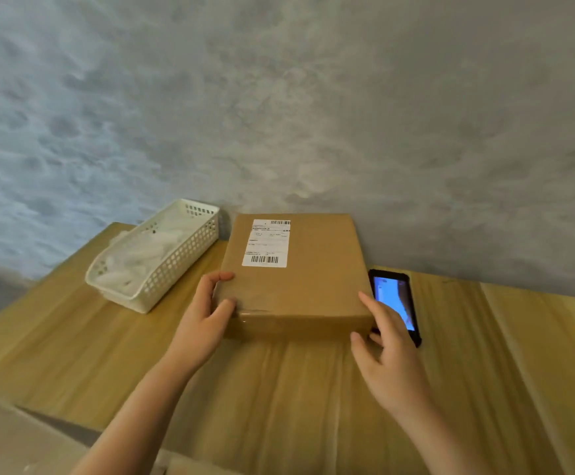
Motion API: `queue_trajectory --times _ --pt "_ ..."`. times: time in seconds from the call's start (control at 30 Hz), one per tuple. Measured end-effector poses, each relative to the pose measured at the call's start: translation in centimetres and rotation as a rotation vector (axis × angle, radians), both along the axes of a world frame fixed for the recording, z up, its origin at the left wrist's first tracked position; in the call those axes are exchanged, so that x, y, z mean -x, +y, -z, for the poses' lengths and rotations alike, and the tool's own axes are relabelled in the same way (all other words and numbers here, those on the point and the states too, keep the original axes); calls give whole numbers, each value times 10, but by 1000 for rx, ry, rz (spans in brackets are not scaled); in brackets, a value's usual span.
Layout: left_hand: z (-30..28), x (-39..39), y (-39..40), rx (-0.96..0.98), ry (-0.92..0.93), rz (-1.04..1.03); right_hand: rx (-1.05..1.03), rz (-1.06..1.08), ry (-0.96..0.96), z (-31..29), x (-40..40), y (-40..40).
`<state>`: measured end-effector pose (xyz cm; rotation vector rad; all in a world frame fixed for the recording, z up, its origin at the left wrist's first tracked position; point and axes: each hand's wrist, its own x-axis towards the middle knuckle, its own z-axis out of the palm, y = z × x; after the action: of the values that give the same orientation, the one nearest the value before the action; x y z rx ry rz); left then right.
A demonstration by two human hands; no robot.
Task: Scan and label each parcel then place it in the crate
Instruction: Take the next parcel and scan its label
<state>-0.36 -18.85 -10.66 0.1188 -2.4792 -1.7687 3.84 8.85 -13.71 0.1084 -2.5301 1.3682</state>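
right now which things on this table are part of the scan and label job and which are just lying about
Part of the job:
- brown parcel, shipping label on top
- black handheld scanner, screen lit
- white basket, holding white pieces
- left hand, holding the parcel's corner
- right hand, at the parcel's other corner

Lying about:
- cardboard at the lower left

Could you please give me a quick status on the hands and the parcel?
Left hand grips parcel corner. Right hand open at other corner. Parcel flat on table, labelled. Phone beside it.
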Motion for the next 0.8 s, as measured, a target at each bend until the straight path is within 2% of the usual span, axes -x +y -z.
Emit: queue_trajectory --times 0.3,0.43,0.5,0.63,0.7,0.8 --pt "27 15 -43 25 42 200 -28 83 -16 10 -14 -37" --pt "38 11 -49 13 106 233 10 362 1 -2 4 -14" --pt "45 9 -51 -3 98 247 -114 476 -112 -6 28 8" --pt "48 11 -56 36 139 286 -412 507 -548 -9 68 28" --pt "47 12 -58 62 153 310 -509 467 -614 -10 77 27" --pt "49 14 -60 79 189 312 -492 448 -584 -7 82 28"
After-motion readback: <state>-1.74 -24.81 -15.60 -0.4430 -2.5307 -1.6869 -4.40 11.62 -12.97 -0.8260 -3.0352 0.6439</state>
